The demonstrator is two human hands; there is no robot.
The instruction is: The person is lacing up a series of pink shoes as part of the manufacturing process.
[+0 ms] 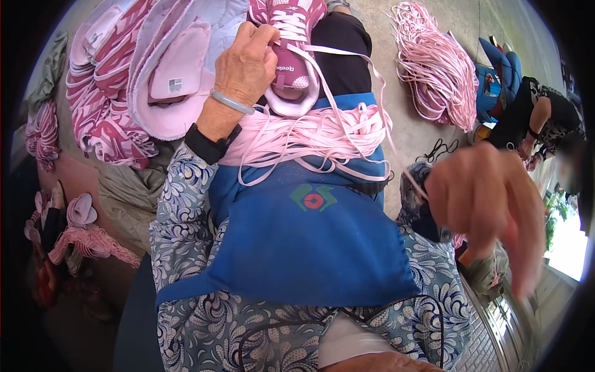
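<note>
My left hand (248,65) is closed on the side of a maroon and pink sneaker (289,65), its fingers pinched near the top eyelets. The shoe lies with its heel toward me, and a pale pink shoelace (338,51) zigzags up its front. One long end of that lace runs right and down to my right hand (486,201), raised at the right and blurred by motion. Its fingers look curled around the lace. A bundle of loose pink laces (310,136) lies across my lap on the blue apron (297,248).
At the left, several maroon and pink shoe uppers (111,99) are stacked beside pale pink linings (176,68). A big heap of pink laces (434,68) sits on the floor at the far right. Beyond it, another person's arm (540,115) shows near blue objects (499,77).
</note>
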